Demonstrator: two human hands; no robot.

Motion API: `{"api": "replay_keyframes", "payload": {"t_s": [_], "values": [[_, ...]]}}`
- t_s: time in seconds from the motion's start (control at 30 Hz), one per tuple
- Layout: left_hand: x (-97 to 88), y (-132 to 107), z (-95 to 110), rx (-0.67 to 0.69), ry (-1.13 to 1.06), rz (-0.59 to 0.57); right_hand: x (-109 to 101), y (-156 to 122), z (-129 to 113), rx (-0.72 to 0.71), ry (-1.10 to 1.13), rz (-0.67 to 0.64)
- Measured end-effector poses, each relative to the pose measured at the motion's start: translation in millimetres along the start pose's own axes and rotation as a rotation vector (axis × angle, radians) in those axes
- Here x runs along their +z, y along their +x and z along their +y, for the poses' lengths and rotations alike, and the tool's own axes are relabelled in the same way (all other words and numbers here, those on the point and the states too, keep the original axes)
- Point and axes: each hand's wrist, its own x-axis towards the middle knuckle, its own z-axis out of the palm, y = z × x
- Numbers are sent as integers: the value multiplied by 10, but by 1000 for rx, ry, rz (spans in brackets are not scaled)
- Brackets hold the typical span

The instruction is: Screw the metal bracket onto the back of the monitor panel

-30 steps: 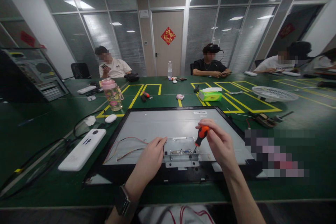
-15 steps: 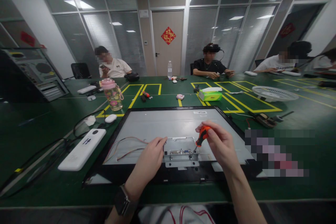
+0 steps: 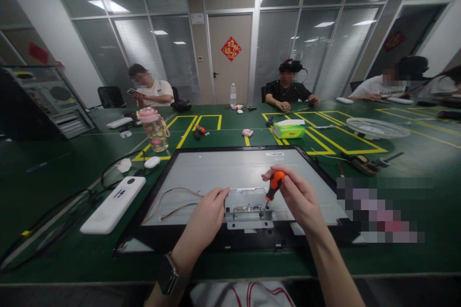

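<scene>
An orange and black screwdriver (image 3: 276, 183) is pinched in the fingers of my right hand (image 3: 301, 201). Its shaft slants down, the tip close to the video ports on a small metal bracket (image 3: 248, 197). My left hand (image 3: 211, 210) is closed at the bracket's left edge, steadying it; the fingertips are partly hidden. Under both lies a flat display panel (image 3: 216, 165) with a grey back and black frame. Thin loose wires (image 3: 173, 191) run over the panel left of my left hand.
Left of the panel are a white power bank (image 3: 113, 205), black cables (image 3: 46, 230) and a pink-lidded bottle (image 3: 154, 129). Beyond it sit a green tissue pack (image 3: 288, 129) and a white fan grille (image 3: 378, 128). Several people sit across the table, near a computer case (image 3: 54, 100).
My right hand and the screwdriver handle have shifted slightly left, and the fingers have turned on the handle. My left hand stays put. Across the table, one person has lowered a phone.
</scene>
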Motion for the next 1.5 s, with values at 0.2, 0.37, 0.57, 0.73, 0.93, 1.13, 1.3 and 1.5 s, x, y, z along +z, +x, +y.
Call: {"api": "replay_keyframes", "payload": {"t_s": [0.2, 0.37, 0.57, 0.73, 0.93, 1.13, 1.3, 1.5], "values": [[-2, 1, 1, -5, -1, -10, 12, 32, -4, -84, -134, 116], [-6, 2, 1, -11, -3, -22, 8, 22, -8, -132, -242, 160], [-28, 6, 21, -23, -7, -33, 17, 16, 0, -117, -210, 166], [-10, 9, 6, -8, -5, -2, 0, 13, 4, -123, -181, 164], [2, 9, -8, 12, -5, 19, -42, 5, 30, -92, -174, 160], [-25, 6, 12, 0, -10, -8, -12, 19, 14, -112, -64, 95], [-20, 1, 14, -8, -20, -2, -6, 19, 15, -128, -62, 167], [-34, -1, 35, -22, -13, -13, -2, 25, 6, -120, -51, 142]]}}
